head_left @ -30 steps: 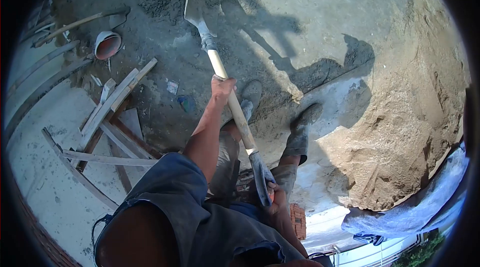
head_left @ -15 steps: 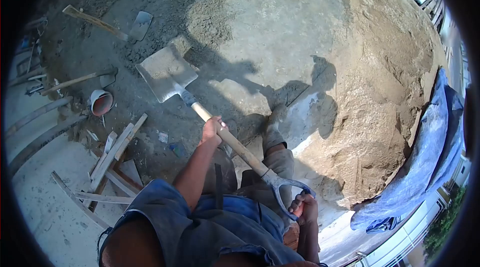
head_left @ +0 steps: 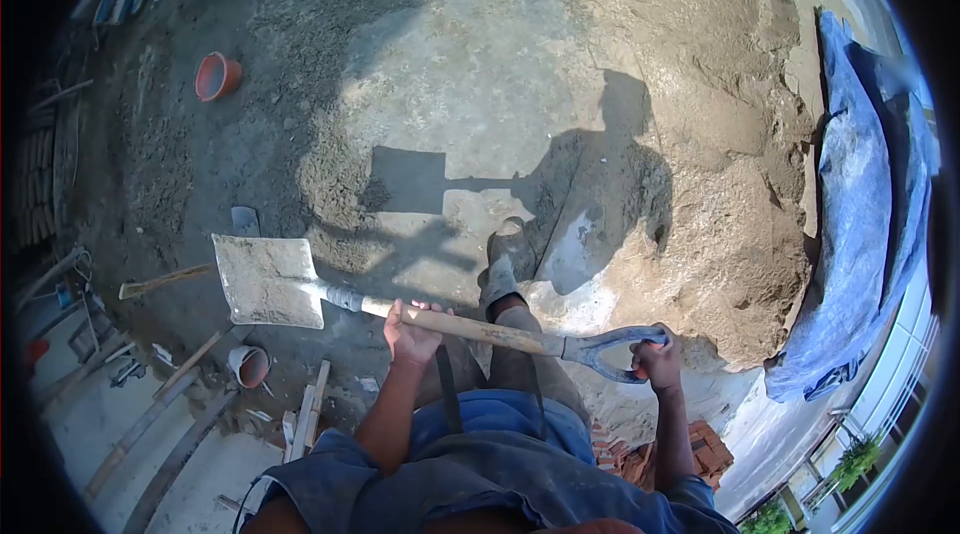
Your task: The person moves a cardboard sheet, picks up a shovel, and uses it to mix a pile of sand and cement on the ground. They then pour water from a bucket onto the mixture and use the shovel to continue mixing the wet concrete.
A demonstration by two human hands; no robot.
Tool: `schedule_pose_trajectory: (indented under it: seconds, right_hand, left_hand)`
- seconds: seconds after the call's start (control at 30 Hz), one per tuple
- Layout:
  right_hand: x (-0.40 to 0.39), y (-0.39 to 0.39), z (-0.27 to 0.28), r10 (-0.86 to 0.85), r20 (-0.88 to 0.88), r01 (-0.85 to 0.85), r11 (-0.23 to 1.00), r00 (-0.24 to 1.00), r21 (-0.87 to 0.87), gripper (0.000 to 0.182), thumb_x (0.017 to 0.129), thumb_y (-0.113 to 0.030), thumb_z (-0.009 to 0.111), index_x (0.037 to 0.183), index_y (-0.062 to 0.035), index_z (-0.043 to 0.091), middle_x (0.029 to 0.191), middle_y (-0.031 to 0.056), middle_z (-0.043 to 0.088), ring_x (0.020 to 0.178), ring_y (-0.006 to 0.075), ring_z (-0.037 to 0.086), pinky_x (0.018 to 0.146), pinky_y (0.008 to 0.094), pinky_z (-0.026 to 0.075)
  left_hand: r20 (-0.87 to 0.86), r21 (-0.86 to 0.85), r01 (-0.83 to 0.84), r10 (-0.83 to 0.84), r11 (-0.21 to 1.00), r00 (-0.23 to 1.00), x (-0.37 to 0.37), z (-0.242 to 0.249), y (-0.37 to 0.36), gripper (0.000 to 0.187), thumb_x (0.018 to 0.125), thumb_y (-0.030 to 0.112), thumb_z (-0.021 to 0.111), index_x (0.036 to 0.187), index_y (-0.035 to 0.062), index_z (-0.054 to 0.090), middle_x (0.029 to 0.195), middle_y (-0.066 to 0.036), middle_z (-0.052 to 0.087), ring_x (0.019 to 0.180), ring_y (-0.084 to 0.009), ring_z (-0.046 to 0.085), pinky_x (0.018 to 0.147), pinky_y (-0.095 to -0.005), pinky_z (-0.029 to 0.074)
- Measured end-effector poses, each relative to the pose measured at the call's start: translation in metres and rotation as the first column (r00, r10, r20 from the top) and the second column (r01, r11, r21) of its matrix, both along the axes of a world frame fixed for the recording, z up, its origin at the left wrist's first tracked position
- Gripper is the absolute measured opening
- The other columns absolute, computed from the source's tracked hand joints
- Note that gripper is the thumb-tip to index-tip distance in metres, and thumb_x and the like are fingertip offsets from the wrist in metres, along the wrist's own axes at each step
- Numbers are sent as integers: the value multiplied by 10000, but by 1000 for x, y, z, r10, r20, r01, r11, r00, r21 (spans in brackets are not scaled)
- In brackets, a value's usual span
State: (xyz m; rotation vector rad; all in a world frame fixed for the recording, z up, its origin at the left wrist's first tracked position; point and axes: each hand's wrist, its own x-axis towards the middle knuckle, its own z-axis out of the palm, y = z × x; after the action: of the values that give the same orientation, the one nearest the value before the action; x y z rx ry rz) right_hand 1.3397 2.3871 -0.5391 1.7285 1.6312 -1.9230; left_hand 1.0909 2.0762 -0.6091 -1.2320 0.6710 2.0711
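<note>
A shovel (head_left: 500,334) with a wooden shaft lies level across my front, its flat, square blade to the left, smeared with grey residue. Around the shaft, close to the blade socket, my left hand (head_left: 412,334) is closed. At the other end my right hand (head_left: 657,359) grips the blue-grey D-handle. The blade hangs above the ground and casts a square shadow ahead. To the right rises a large mound of damp sand (head_left: 700,164). Behind the blade, a second shovel (head_left: 245,222) on the ground is partly hidden.
An orange bucket (head_left: 217,77) stands at the far left, and a whitish bucket (head_left: 249,366) sits nearer. Wooden boards (head_left: 308,409) and poles lie at lower left. Blue tarpaulin (head_left: 855,204) edges the sand. Red bricks (head_left: 700,454) are stacked by my right forearm.
The shovel has swung from a slant to nearly level, its blade moving down and left in view. My right hand has risen with the handle. The view has shifted, showing the orange bucket.
</note>
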Motion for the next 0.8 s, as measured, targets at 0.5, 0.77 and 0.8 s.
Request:
schedule_pose_trajectory:
  seconds: [0.5,0.77,0.8]
  right_hand:
    - [-240,202,0,-164,129,120,947,978,298,122,623,15,560,652,-50,460,507,-17,419,396,62,407,367,238,315]
    - [-348,318,37,-150,107,86,888,983,452,158,616,-2,608,627,-43,456,558,-16,451,499,68,418,465,233,337]
    - [-360,334,36,-132,113,57,861,985,505,170,616,-8,618,622,-43,451,560,-19,450,519,67,421,484,231,341]
  left_hand:
    - [163,-316,-42,98,948,982,-284,-109,191,238,861,275,477,697,121,398,573,-8,418,524,-161,431,582,-355,411]
    - [197,-175,-27,62,984,979,-411,-102,315,261,860,293,502,687,122,407,577,2,424,522,-141,427,639,-361,415]
    - [185,-160,-35,65,987,981,-426,-104,327,255,863,289,500,697,120,406,578,0,423,521,-144,426,634,-363,416]
